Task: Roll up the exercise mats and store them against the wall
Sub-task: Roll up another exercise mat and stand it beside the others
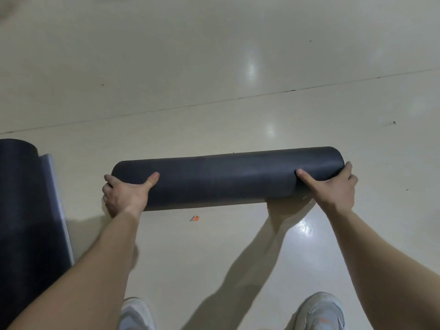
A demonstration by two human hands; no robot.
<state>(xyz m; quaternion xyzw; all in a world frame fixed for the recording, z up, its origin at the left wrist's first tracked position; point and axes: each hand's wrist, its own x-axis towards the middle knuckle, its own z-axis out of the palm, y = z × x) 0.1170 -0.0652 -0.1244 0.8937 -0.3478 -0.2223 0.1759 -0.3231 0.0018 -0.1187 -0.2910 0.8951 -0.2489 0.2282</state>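
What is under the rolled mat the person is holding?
The rolled mat, gripped at its ends by the left hand and right hand, is above bare floor with a small orange scrap. The floor directly beneath the roll is hidden.

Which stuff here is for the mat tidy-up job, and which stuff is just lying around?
For the job:
rolled mat, held by left hand and right hand
second mat, partly rolled, at the left edge

Just lying about:
small orange bit on the floor

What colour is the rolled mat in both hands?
Dark grey rolled mat, plain, in the head view.
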